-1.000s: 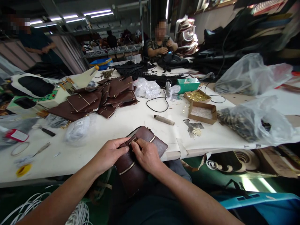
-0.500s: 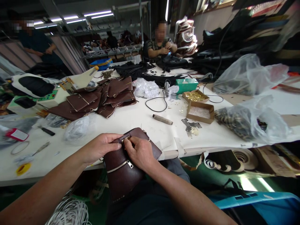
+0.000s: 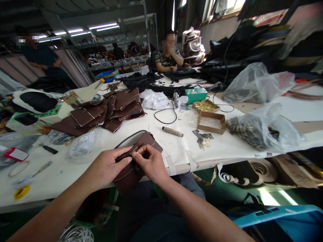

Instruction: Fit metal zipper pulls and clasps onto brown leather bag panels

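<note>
A dark brown leather bag (image 3: 127, 181) is tilted at the table's front edge, its top rim turned up so the pale lining shows. My left hand (image 3: 111, 166) pinches the upper edge of the bag between thumb and fingers. My right hand (image 3: 151, 163) is closed at the same edge, thumb and fingertips pressed against a small gold-coloured metal fitting (image 3: 134, 150). The fingers partly cover that fitting, and the zip on the bag's front is mostly hidden.
Brown leather pieces (image 3: 118, 107) lie piled at the left back. Beyond my hands are a wrapped rod-shaped tool (image 3: 172, 131), metal plates (image 3: 202, 136), a box of gold parts (image 3: 207, 106) and an open cardboard box (image 3: 211, 122). A co-worker (image 3: 169, 57) sits across the table.
The bag has tipped so its lining shows and its front faces down more. Both hands still grip its upper edge. The co-worker across has raised one hand to the face.
</note>
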`<state>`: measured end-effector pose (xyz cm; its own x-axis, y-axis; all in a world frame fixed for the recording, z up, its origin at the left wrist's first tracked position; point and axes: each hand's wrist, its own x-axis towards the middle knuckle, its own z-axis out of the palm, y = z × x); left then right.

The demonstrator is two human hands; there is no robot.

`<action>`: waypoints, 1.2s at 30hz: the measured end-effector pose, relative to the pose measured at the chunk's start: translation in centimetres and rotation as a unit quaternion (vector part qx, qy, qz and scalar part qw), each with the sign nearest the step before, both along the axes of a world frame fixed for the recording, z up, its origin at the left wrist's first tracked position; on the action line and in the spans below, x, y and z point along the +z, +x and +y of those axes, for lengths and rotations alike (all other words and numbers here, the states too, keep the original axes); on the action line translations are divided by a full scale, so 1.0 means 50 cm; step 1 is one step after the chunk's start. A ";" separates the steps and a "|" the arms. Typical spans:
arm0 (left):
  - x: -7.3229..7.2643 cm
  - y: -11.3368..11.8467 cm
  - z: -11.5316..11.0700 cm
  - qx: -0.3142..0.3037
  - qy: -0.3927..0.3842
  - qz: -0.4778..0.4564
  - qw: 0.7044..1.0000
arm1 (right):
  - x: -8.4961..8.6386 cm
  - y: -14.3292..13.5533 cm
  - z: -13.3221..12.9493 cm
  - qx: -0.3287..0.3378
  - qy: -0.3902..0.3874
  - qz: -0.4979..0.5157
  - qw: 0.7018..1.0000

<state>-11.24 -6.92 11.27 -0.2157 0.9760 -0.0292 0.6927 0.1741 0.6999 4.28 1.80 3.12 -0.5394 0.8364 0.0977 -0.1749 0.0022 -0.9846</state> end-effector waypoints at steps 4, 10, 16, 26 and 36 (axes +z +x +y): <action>0.005 0.012 -0.018 -0.039 0.110 0.208 0.971 | 0.018 -0.009 -0.016 0.018 -0.121 0.137 0.983; -0.010 0.049 -0.060 -0.042 0.183 0.392 0.901 | 0.026 0.000 -0.059 0.052 -0.191 0.208 0.958; -0.005 0.106 -0.113 -0.032 0.186 0.443 0.876 | 0.005 0.004 -0.089 0.044 -0.225 0.236 0.944; -0.007 0.157 -0.105 -0.264 0.146 0.440 0.846 | -0.082 0.075 -0.104 0.058 -0.344 0.226 0.910; -0.196 0.101 -0.053 -0.314 0.074 0.323 0.890 | -0.213 0.136 -0.099 -0.083 -0.381 0.116 0.913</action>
<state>-6.17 -9.56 1.49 0.4478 0.8931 0.0420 0.8872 -0.4497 0.1036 11.07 -3.18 -7.51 -0.4377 0.7777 -0.4513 -0.4391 -0.6229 -0.6475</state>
